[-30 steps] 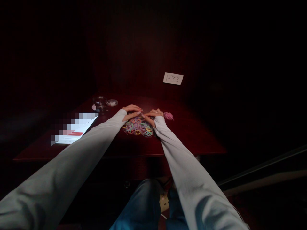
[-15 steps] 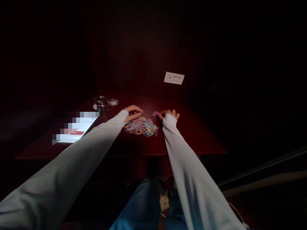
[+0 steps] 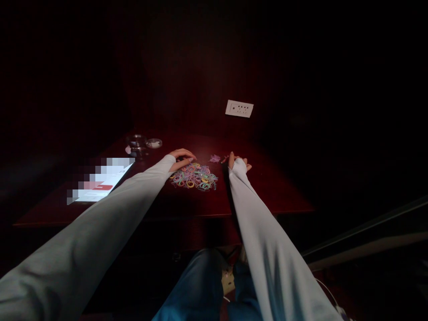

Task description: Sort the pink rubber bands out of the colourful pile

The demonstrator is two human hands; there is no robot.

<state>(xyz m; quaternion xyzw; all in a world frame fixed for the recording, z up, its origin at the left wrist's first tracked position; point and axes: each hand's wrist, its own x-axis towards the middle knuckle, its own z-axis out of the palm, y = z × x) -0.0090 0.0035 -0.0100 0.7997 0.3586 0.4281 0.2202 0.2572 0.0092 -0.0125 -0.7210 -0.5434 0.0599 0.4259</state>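
Note:
A loose pile of small coloured elastic bands [image 3: 197,177] lies on the dark red table. My left hand [image 3: 181,158] rests at the pile's back left edge, fingers stretched and slightly bent, thumb apart, with nothing seen in its grasp. Behind the pile, to its right, sits a small heap of purple elastic bands [image 3: 214,158]. Just right of that heap is a little reddish cluster [image 3: 224,159], too small to make out clearly. My right hand [image 3: 240,163] is beside this cluster, fingers apart and partly curled, and no band shows between them.
A clear jar [image 3: 136,141] and a round lid [image 3: 154,143] stand at the table's back left. A lit phone or tablet screen [image 3: 103,180], partly pixelated, lies left of my left forearm. A white socket plate [image 3: 239,109] is on the back wall.
My right hand has drawn away from the purple heap and turned, its fingers now apart. The reddish cluster now shows. My left hand stays by the pile; the view has shifted slightly.

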